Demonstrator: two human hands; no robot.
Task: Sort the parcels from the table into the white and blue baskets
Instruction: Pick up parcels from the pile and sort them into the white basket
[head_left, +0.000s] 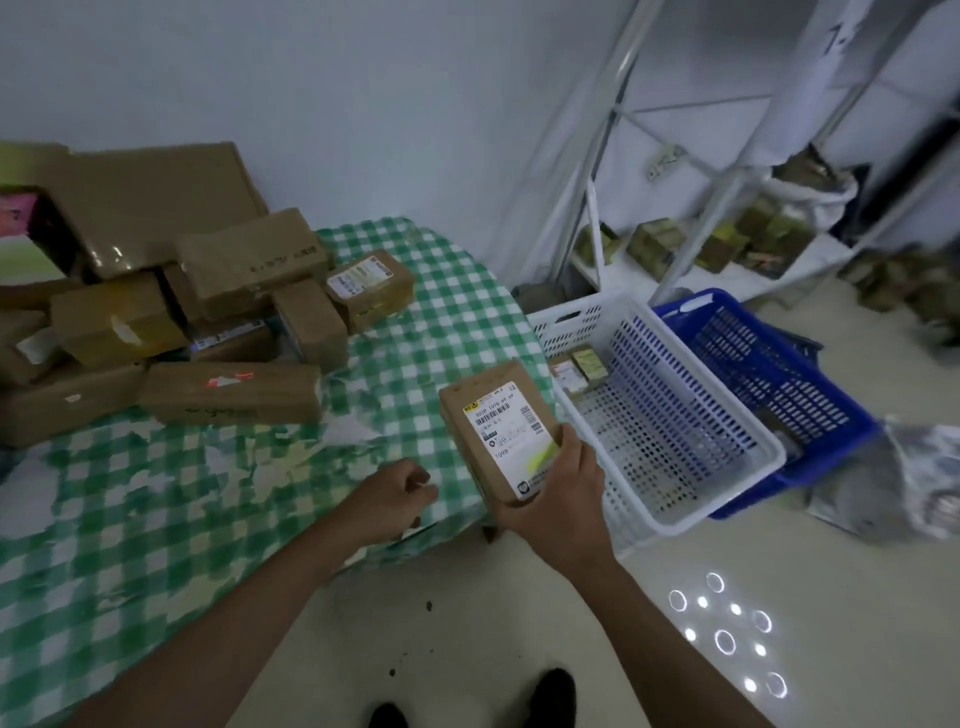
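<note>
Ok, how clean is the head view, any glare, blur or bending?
Head view: dim overall; ring-shaped light spots glare on the floor; shelf and right edge are smeared; wide-angle bends the frame poles. The label on the parcel in the right hand is only partly readable.

My right hand (553, 486) covered the lower corner of the parcel (496, 436), and the small print on its label (511, 434) was too fine for me to read. My left hand (392, 499) was curled so its fingertips were out of sight. The pile of parcels (171, 312) ran off the left edge. The white basket (670, 415) hid much of the blue basket (779, 374), whose contents I couldn't make out. Boxes on the shelf (727, 249) were blurred.
</note>
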